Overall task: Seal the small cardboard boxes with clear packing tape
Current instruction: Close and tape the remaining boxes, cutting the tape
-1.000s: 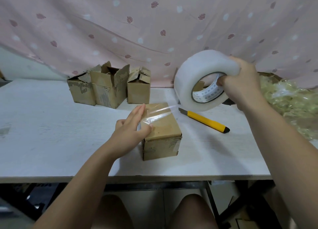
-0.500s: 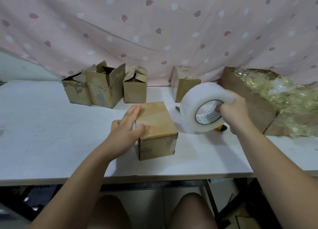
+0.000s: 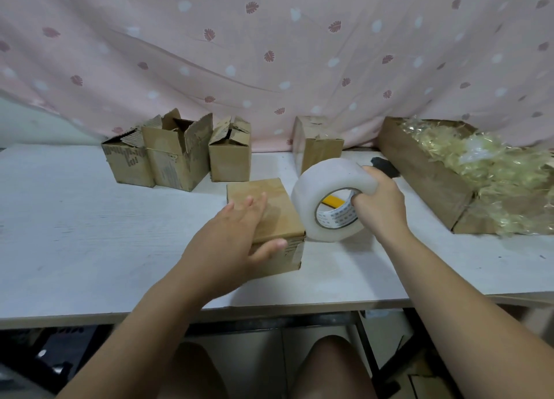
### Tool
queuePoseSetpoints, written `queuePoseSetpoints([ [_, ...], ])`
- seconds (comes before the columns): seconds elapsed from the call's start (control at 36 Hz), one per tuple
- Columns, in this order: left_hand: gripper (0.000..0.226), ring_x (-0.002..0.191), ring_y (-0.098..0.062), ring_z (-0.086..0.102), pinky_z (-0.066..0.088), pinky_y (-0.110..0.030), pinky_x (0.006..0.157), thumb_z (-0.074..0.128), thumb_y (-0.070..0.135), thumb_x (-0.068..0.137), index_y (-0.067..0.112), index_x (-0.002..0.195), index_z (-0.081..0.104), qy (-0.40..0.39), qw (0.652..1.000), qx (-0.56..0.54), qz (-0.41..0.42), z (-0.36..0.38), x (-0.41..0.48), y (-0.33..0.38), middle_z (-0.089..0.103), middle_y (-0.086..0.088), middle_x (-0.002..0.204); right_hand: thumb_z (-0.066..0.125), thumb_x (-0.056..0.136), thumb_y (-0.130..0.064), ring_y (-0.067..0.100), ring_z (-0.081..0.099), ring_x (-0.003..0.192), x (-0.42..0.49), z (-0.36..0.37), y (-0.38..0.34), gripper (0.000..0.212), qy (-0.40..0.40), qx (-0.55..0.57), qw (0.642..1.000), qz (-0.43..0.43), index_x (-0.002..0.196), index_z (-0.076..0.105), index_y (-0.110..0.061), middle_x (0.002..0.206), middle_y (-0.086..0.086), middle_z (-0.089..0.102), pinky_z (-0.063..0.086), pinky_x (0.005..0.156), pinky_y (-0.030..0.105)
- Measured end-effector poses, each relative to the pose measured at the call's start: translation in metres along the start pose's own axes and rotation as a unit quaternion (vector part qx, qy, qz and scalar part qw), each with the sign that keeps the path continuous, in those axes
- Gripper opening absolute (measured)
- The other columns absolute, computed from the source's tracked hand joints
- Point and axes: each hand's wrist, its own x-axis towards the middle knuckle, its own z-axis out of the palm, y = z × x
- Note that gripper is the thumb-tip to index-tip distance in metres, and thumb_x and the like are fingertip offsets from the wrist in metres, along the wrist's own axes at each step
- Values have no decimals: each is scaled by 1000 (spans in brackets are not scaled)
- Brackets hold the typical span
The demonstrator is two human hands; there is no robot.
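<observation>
A small closed cardboard box (image 3: 280, 211) sits near the middle of the white table (image 3: 75, 233). My left hand (image 3: 236, 238) lies flat on its top with straight fingers, the thumb along the front upper edge. A big roll of clear packing tape (image 3: 325, 178) stands on edge on the table, against the box's right side. My right hand (image 3: 382, 203) grips the roll, with fingers hooked through its core. Whether a tape strip runs over the box top I cannot tell.
Three open small boxes (image 3: 177, 158) stand in a row at the back left, and a closed one (image 3: 317, 146) behind the roll. A yellow utility knife (image 3: 385, 166) lies behind the roll. A long carton of shredded filler (image 3: 419, 173) fills the right side. A pink curtain hangs behind.
My right hand brought the roll down from above the table to rest beside the box's right side. My left hand slid from the box's left edge onto its top.
</observation>
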Motion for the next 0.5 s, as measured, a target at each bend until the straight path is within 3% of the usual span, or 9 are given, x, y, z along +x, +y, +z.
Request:
queuePoseSetpoints([
  [0.14,76,149,-15,6,0,-25,116,26,64,92,26,154,7,42,995,87,34,11,4,0,10,2,162,49,79,-5,20,51,92,-4,2,2,52,-7,0,1000,10,125,58,-28,106,-5,62,32,58,25],
  [0.19,73,148,-15,13,12,-26,116,24,65,92,23,151,22,63,989,127,31,13,5,7,19,2,160,50,80,-5,20,50,91,-6,2,5,52,-6,3,1000,12,127,57,-28,107,-4,63,32,60,26],
  [0.25,72,135,-19,40,42,-32,91,21,69,88,21,135,45,102,982,158,-7,12,7,21,43,-1,148,51,81,-6,20,50,91,-8,2,7,52,-4,5,1000,11,127,57,-29,105,-5,62,33,58,25],
  [0.31,76,99,-19,56,33,-26,54,12,74,80,19,112,54,120,978,167,-38,7,12,38,57,-1,121,51,81,-6,20,51,92,-11,2,8,53,1,9,1000,12,128,56,-31,106,-5,62,34,64,27],
  [0.33,81,91,-18,54,28,-25,51,8,76,76,18,108,54,118,978,165,-47,6,16,45,56,-1,115,51,81,-6,20,51,93,-12,2,9,54,3,10,1000,12,129,56,-31,107,-5,62,34,68,27],
  [0.36,85,95,-20,52,33,-27,55,7,78,74,17,110,54,115,979,159,-54,7,21,49,54,-3,116,51,81,-6,21,52,93,-12,3,9,54,4,10,1000,12,129,56,-31,107,-5,63,34,70,27],
  [0.42,88,127,-31,40,42,-45,87,13,82,75,20,127,47,82,983,151,-63,10,30,56,42,-8,138,51,81,-6,22,54,94,-13,3,8,53,2,6,1000,10,128,55,-29,107,-4,63,34,68,27],
  [0.44,85,140,-36,22,32,-58,100,20,83,78,23,135,41,56,985,145,-68,12,34,59,29,-8,150,51,81,-6,23,54,94,-13,3,8,52,0,2,1000,9,128,55,-29,107,-4,63,33,67,27],
  [0.5,79,146,-39,-6,16,-69,106,36,78,82,29,143,29,24,988,129,-84,16,39,59,8,-5,160,52,82,-7,22,53,93,-14,1,9,50,-6,-3,1000,2,127,55,-28,106,-4,62,34,67,28],
])
